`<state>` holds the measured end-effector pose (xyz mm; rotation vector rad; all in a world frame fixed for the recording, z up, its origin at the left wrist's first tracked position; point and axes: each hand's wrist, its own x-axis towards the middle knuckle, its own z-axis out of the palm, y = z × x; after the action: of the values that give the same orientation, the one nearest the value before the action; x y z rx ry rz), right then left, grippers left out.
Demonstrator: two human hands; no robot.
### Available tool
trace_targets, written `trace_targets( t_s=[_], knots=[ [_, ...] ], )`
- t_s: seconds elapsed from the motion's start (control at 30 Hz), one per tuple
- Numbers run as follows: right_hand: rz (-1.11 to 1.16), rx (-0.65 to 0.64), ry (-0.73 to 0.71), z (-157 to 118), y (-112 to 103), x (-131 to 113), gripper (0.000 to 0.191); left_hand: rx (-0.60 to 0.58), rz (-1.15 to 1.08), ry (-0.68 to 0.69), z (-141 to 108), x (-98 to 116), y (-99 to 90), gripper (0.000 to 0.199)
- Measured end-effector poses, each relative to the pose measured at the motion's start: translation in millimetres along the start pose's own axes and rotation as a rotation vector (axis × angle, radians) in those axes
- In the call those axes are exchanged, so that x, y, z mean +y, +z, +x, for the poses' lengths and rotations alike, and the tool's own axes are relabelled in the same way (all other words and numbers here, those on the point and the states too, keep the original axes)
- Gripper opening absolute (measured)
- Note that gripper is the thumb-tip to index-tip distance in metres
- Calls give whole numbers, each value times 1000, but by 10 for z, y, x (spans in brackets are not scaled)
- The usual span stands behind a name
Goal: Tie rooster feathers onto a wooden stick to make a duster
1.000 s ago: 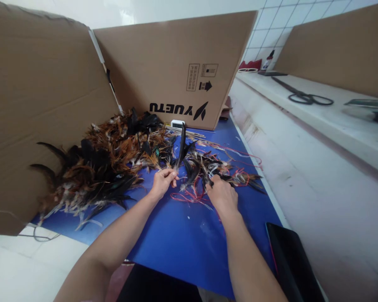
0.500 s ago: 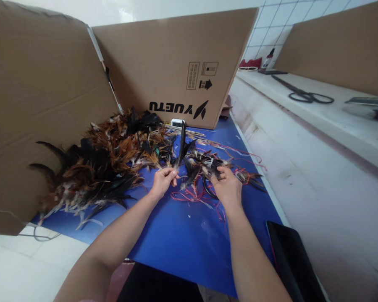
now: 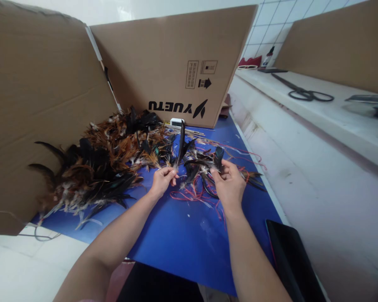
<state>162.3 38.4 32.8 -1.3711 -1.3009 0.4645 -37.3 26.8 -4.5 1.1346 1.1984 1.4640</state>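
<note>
Soft, fairly even light; edges stretched, right-edge items blurred, perhaps smeared.

Both forearms reach forward, the left hand [image 3: 164,181] and right hand [image 3: 229,184] pinching, thumbs against fingers

We seem to be in a small makeshift craft workspace: heaped feathers [image 3: 113,147] and loose red string [image 3: 192,195] lie on our blue surface [image 3: 182,235], cardboard panels [image 3: 164,63] wall it in, and scissors [image 3: 308,95] rest on a ledge [image 3: 343,90] near wall tiles [image 3: 271,25].
</note>
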Motion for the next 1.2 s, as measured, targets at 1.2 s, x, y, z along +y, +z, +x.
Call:
trace_targets(
  t_s=[1.2],
  knots=[
    [300, 182, -110, -113, -11, -202, 22, -18, 47, 13, -17, 12, 2, 26]
  ],
)
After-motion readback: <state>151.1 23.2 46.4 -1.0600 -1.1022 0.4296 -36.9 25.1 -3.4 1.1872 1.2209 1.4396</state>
